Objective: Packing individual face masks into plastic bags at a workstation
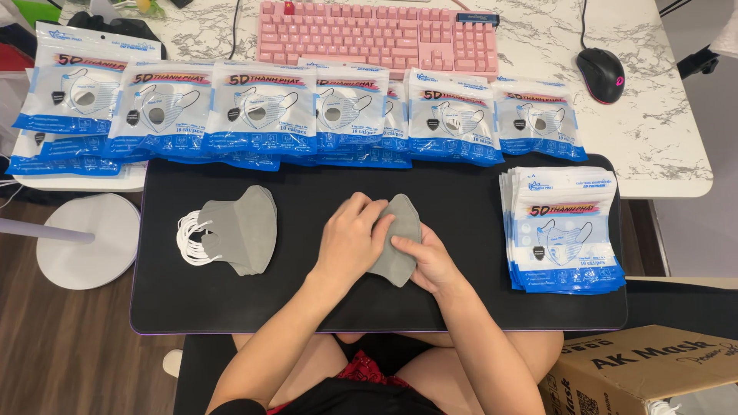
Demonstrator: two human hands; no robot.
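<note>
Nearest me, both hands are on one small bundle of grey masks (pixel 397 242) at mid-mat. My left hand (pixel 350 242) lies over the bundle's left half, fingers curled down on top; my right hand (pixel 429 260) pinches the lower right edge, thumb on top, fingers underneath, out of view. So both are closed on the bundle, the left pressing more than gripping.

To do this step well, I judge I should keep the edges flush: left palm flat to hold the layers square, right pinch light so the folded noses stay aligned and nothing fans out. I'd slide rather than lift, since the black mat (pixel 307 307) gives good friction. I can't see the ear loops on this bundle; they may be tucked under my left hand.

The bundle looks like soft grey fabric, folded flat, pointed at the bottom, curved along the right side, several layers thick.

Left of it on the mat, apart from my hands, lies a second grey mask stack (pixel 242 229) with white ear loops (pixel 191 240) bunched off its left side.

At the mat's right end sits a pile of flat blue-and-white pouches (pixel 565 230). Past the mat's far edge is a row of filled pouches (pixel 307 115), overlapping. Beyond them sit a pink keyboard (pixel 377 38) and a black mouse (pixel 601 74) on the marble desk (pixel 661 131).
</note>
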